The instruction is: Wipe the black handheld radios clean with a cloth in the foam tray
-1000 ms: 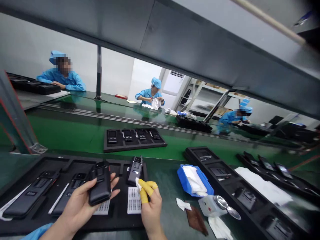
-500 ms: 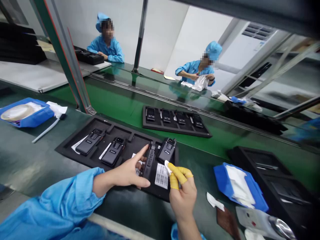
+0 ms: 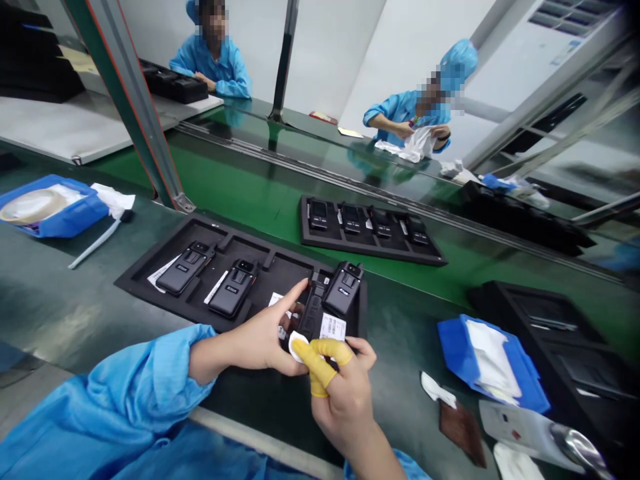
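Observation:
My left hand (image 3: 263,333) is closed around a black handheld radio (image 3: 314,303), gripping it by its edges and tilting it over the foam tray. My right hand (image 3: 345,380), with yellow finger cots, pinches a small white cloth (image 3: 298,345) against the near end of that radio. In the black foam tray (image 3: 145,293) lie a radio (image 3: 183,269) at the left, a second radio (image 3: 233,289) beside it and a third radio (image 3: 343,289) at the right. White paper labels (image 3: 333,327) rest in the tray too.
A second tray of radios (image 3: 370,230) lies on the green belt (image 3: 240,190). Blue bins (image 3: 453,347) stand left and right; a metal dispenser (image 3: 530,427) is at lower right, dark trays (image 3: 540,313) behind it. Two people in blue sit across the bench. A metal post (image 3: 135,100) rises at left.
My right hand has moved left, bringing the white cloth from beside the radio onto its near end. My left hand still holds the radio. The camera view has shifted slightly.

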`<state>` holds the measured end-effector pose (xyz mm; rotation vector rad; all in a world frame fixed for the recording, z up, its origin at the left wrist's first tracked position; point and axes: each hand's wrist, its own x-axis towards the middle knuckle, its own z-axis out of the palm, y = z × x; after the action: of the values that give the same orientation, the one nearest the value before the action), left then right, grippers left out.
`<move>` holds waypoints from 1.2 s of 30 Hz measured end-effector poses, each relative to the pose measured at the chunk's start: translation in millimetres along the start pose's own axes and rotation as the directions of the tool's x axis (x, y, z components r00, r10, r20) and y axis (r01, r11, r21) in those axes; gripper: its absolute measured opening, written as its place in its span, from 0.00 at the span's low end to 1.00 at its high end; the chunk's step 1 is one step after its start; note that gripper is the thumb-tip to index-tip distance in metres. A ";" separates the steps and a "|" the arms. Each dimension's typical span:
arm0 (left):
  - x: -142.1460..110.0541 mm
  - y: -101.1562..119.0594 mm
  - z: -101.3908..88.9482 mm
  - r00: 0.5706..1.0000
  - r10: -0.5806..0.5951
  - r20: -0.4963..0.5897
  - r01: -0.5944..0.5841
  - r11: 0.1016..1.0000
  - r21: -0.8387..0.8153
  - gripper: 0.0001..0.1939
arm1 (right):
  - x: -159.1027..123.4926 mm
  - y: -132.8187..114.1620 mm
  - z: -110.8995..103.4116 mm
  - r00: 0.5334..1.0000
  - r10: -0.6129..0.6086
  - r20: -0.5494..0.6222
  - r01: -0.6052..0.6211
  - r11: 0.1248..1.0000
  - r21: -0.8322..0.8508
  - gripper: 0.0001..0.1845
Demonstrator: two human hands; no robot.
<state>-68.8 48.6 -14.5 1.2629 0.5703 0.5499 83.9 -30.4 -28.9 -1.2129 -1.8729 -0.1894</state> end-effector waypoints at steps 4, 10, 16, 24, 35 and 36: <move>-0.6 2.1 0.4 0.997 -0.075 0.029 0.075 0.997 -0.015 0.62 | 2.2 2.5 -3.1 0.999 0.000 -0.033 -0.002 0.997 -0.075 0.27; -0.4 -1.3 -3.4 0.999 -0.032 -0.031 0.033 0.999 0.030 0.62 | 2.0 1.2 -5.5 0.999 0.050 0.016 -0.050 0.999 -0.002 0.26; 2.3 -3.3 -4.0 0.998 -0.057 -0.005 0.057 0.998 -0.002 0.64 | -1.4 5.3 -8.9 0.990 0.106 0.096 -0.112 0.992 0.058 0.23; 3.7 -2.6 -5.5 0.999 -0.019 -0.030 0.020 1.000 0.008 0.63 | -3.2 8.7 -20.8 0.991 0.057 0.120 -0.056 0.998 -0.014 0.23; 2.2 -2.9 -8.3 0.994 -0.096 -0.053 0.090 0.990 -0.105 0.63 | -129.7 107.7 -90.5 0.922 0.331 -0.200 -0.368 0.593 -0.716 0.10; 2.0 0.9 -8.4 0.990 -0.132 -0.047 0.122 0.977 -0.173 0.61 | -137.4 109.7 -92.0 0.916 0.360 -0.176 -0.364 0.566 -0.739 0.09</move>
<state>-72.9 56.1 -15.5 1.0441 0.6353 0.5185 245.0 -115.5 -107.3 -2.1465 -1.4914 -0.8230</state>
